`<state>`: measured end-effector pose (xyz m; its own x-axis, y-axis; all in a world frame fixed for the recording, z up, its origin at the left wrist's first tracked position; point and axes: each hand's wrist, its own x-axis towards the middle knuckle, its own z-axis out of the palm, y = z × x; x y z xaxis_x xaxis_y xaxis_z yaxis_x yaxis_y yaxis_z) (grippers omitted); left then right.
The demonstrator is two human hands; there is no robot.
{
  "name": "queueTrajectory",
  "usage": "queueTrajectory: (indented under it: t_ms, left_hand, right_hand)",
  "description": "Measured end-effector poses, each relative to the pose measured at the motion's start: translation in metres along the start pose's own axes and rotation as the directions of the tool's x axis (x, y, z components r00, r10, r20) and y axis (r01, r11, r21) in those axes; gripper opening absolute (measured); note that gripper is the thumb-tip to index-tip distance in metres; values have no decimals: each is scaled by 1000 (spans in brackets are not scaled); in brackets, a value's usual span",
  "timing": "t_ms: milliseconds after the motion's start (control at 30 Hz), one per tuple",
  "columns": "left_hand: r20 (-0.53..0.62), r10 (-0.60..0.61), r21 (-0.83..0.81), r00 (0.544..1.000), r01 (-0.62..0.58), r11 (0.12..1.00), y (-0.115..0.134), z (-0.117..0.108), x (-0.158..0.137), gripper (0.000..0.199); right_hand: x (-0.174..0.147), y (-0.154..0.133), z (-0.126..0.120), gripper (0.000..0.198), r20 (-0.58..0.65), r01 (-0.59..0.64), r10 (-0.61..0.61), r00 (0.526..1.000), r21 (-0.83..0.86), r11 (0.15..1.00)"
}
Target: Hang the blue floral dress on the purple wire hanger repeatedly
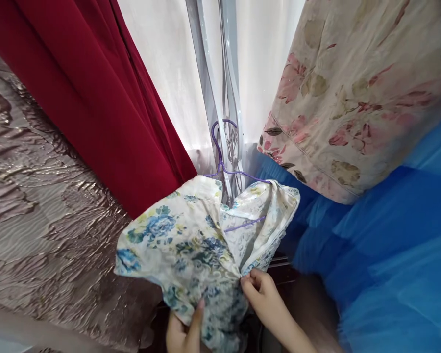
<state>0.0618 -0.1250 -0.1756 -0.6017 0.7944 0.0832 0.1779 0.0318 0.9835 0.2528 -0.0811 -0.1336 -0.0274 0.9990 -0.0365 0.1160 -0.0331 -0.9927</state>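
Note:
A white garment with blue and green flowers (194, 235) hangs on a thin purple hanger (220, 152), its neckline gaping at the right so that the hanger's lower bar shows inside. At the bottom of that opening, my right hand (259, 291) pinches the edge of the cloth between thumb and fingers. My left hand (185, 326) grips the garment lower down on its left side, thumb in front and the fingers partly hidden behind the fabric. The garment's lower end is dark and blurred.
A metal rack post (215, 88) stands behind the hanger. Dark red cloth (95, 98) hangs at the left, with textured mauve fabric (40, 220) beyond it. To the right are a cream floral cloth (338, 108) and blue tulle-like fabric (397, 255). White cloth (161, 63) fills the back.

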Motion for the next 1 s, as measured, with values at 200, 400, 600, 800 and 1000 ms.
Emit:
queueTrajectory:
  t_ms: [200,400,600,800,1000]
  left_hand:
    - [-4,454,109,891,-451,886,12,20,-8,31]
    - [368,541,56,756,-599,799,36,58,-37,14]
    - [411,548,-3,728,-601,799,46,65,-37,4]
    - [472,547,-11,691,-616,788,46,53,-41,8]
    - [505,546,13,669,-638,770,42,43,-34,9]
  right_hand:
    - [-23,3,-8,34,95,-69,48,994,230,971]
    - [-42,-5,-9,36,104,-91,59,993,337,937]
    - [-47,-18,-16,39,80,-73,49,996,335,939]
    - [-22,-67,-11,38,-13,45,-43,999,358,933]
    - [19,-145,-7,32,-96,268,-251,963,308,913]
